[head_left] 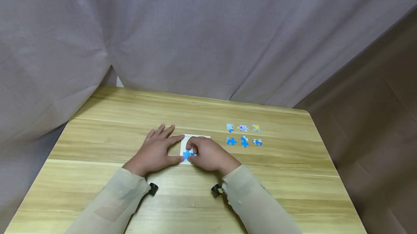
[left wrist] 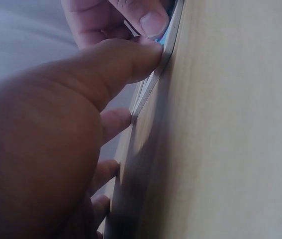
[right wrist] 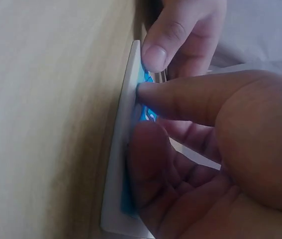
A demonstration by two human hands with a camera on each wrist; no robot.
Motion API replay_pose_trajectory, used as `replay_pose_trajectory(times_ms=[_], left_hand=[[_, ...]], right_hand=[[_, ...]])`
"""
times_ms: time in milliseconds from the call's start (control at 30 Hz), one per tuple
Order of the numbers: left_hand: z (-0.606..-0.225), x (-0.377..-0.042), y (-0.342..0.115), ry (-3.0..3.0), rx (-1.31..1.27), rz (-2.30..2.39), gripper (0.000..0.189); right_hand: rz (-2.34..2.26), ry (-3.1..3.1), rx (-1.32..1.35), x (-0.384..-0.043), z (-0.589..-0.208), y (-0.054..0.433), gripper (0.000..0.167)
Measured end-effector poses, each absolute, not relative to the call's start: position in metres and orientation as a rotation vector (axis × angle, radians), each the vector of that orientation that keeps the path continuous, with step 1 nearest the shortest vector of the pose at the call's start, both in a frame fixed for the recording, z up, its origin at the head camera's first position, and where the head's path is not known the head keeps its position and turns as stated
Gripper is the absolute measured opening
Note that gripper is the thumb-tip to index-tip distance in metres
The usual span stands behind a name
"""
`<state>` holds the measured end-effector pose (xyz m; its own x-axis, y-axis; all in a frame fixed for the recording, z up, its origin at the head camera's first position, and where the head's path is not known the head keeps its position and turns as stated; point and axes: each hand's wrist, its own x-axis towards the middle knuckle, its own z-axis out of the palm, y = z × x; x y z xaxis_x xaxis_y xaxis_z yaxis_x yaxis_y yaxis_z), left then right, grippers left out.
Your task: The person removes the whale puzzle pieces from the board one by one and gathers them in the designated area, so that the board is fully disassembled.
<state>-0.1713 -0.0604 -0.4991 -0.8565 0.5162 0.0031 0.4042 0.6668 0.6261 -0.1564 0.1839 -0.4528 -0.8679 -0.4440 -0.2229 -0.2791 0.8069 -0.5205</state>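
Note:
A small pale puzzle board (head_left: 184, 141) lies on the table between the two hands. My left hand (head_left: 158, 150) has its fingers spread, the thumb and index finger touching the board's left side. Bent over the board, my right hand (head_left: 210, 154) pinches a blue puzzle piece (right wrist: 151, 115) between thumb and index finger, low over the board. Another blue puzzle piece (head_left: 186, 155) sits in the board's lower left corner, close to the left thumb. The right hand covers much of the board.
On the wooden table (head_left: 286, 176), several loose puzzle pieces lie in two rows right of the board, among them a yellow-patterned piece (head_left: 256, 127) and a blue piece (head_left: 231, 141). A grey curtain (head_left: 202, 38) hangs along the table's far edge.

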Motion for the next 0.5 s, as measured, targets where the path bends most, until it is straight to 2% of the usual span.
replay_pose_trajectory(times_ms=[500], left_hand=[[-0.497, -0.170, -0.060, 2.690, 0.748, 0.944, 0.086]], right_hand=[[-0.752, 2.715, -0.564, -0.139, -0.454, 0.182, 0.023]])
